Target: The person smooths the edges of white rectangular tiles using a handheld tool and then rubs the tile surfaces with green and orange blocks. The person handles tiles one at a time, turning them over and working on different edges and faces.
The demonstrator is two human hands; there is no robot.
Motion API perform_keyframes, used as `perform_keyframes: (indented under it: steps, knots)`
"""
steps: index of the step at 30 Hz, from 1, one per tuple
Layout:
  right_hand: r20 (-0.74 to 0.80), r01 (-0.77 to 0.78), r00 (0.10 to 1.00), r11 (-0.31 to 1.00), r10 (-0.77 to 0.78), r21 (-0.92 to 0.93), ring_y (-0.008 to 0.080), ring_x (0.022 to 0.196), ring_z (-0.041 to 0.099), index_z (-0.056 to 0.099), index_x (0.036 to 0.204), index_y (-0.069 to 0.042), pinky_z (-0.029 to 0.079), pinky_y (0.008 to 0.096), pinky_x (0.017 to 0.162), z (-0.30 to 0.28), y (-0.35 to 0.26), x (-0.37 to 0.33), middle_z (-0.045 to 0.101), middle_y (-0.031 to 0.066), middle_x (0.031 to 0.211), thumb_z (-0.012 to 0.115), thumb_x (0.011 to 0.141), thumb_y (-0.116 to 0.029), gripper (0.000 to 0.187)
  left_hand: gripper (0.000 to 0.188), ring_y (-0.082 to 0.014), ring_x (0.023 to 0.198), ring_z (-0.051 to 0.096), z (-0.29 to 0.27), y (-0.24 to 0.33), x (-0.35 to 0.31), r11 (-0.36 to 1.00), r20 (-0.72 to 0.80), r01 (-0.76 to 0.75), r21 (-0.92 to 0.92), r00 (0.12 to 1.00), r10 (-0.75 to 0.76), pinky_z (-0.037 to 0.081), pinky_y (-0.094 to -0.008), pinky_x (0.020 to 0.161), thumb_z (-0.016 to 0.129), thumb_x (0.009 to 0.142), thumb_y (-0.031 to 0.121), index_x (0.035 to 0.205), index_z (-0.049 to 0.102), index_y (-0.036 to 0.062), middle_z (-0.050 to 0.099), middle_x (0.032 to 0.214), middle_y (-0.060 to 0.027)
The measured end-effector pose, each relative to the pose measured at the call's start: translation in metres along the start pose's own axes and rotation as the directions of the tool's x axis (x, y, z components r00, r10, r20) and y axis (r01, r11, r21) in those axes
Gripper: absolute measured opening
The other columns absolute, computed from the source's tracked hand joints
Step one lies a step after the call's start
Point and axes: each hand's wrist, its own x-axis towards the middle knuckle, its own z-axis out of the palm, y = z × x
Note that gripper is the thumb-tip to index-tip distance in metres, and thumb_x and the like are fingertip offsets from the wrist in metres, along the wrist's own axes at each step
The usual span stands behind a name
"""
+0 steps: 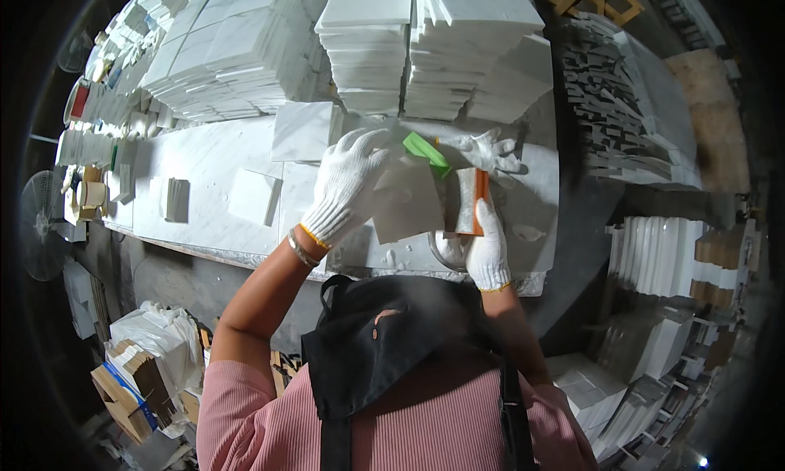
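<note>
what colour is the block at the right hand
Orange along its right side, pale grey on the rest; the head view shows the block best.

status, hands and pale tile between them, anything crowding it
Left hand at left edge of tile, grip unclear. Right hand gripping orange-edged block. Green piece by tile's far edge.

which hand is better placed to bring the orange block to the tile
Probably the right hand: it already holds the orange block, just right of the tile. The left hand is at the tile's upper left, on the far side from the block.
</note>
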Motion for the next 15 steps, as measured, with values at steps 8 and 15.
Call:
perform_keyframes:
  steps: [8,15]
  knots:
    - [0.075,0.164,0.986,0.924,-0.146,-0.346,0.0148,0.123,0.052,0.035,0.152,-0.005,0.04,0.0303,0.105,-0.006,0.0,0.008,0.053,0.0071,0.138,0.061,0.094,-0.021,0.066,0.12,-0.0457,0.146,0.021,0.026,0.007,-0.031,0.995,0.173,-0.019,0.094,0.985,0.003,0.021,-0.0594,0.116,0.083,0.057,0.062,0.148,0.035,0.0,0.028,0.156,-0.0209]
    - [0.088,0.153,0.988,0.851,-0.126,-0.502,0.0119,0.124,0.049,0.032,0.153,-0.005,0.039,0.0282,0.104,0.014,-0.003,0.002,0.049,0.0064,0.141,0.06,0.093,-0.02,0.068,0.122,-0.0471,0.147,0.016,0.028,-0.001,-0.021,0.99,0.207,-0.13,0.059,0.971,0.115,0.016,-0.0606,0.118,0.08,0.058,0.065,0.151,0.031,0.0027,0.026,0.158,-0.0202]
